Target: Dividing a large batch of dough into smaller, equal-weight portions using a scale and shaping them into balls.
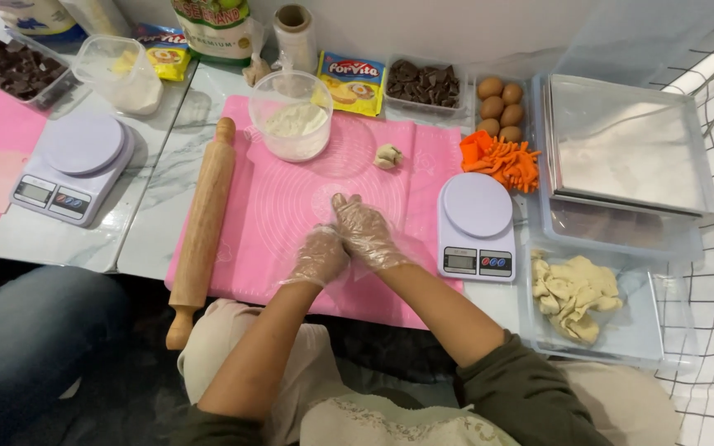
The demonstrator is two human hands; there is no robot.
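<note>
left scale: a lilac kitchen scale (pixel 73 168) sits near the bench's left edge, on the marble-look bench (pixel 159 186).
rolling pin: a wooden rolling pin (pixel 202 227) lies along the left edge of the pink mat (pixel 291 206), partly on it.
flour tub: a clear round tub of flour (pixel 292 116) stands at the mat's far left corner.
left hand: the left hand (pixel 318 257), in a clear plastic glove, is loosely curled and pressed against the right one above the mat's near edge; whether anything is between them cannot be told.
right hand: the right hand (pixel 365 232), gloved too, lies flat with fingers extended toward the mat's middle, grasping nothing visible.
dough lump: a small pale dough lump (pixel 387 156) rests on the mat's far side, well apart from both hands.
right scale: a second lilac scale (pixel 477 227) stands at the mat's right edge.
dough box: a clear box with pale dough pieces (pixel 573 296) sits at the near right corner.
</note>
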